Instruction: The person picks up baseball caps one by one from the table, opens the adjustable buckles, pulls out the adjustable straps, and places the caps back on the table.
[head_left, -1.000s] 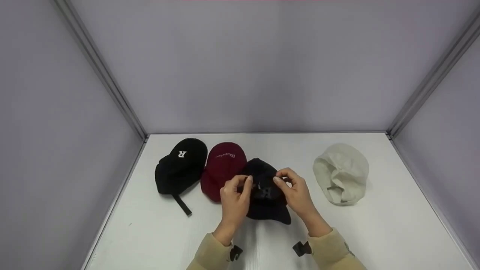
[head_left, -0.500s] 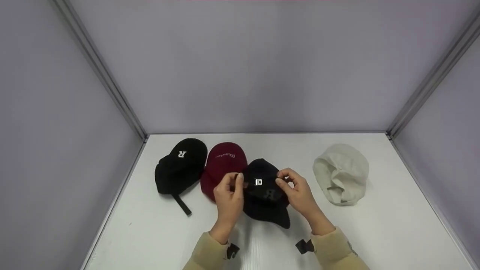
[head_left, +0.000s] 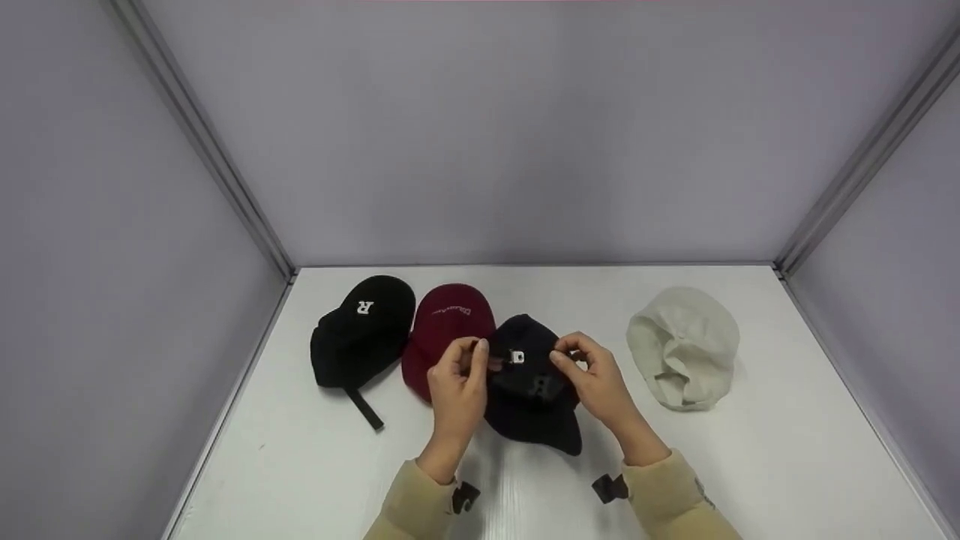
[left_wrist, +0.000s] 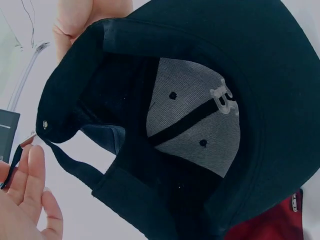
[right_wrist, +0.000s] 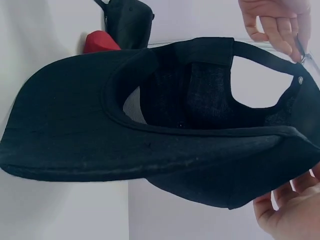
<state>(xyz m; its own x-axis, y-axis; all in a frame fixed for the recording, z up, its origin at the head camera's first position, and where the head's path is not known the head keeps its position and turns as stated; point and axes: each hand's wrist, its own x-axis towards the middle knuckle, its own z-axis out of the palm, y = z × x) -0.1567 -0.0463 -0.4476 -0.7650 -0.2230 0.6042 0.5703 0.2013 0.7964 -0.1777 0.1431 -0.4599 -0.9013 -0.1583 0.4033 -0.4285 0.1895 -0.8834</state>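
Observation:
Both hands hold up a dark baseball cap (head_left: 529, 427), its brim toward the person and its open underside facing both wrist cameras. My left hand (head_left: 459, 386) pinches the loose end of the cap's back strap (left_wrist: 75, 167) between thumb and fingers. Bright against the crown, a small metal buckle (head_left: 517, 358) shows between the hands. My right hand (head_left: 596, 386) pinches the cap's back edge on the other side of the opening. The right wrist view shows the right hand's fingers (right_wrist: 295, 187) under the cap's edge.
A red cap (head_left: 450, 322) lies just left of the held cap, partly behind the left hand. Beside it is a black cap (head_left: 367, 337) with a white R and a dangling strap. A crumpled off-white cap (head_left: 682, 349) rests at the right of the white table (head_left: 300, 480).
Compared with a second ago, my left hand has shifted left with the strap end, and the buckle has come into plain view. The right hand has barely moved.

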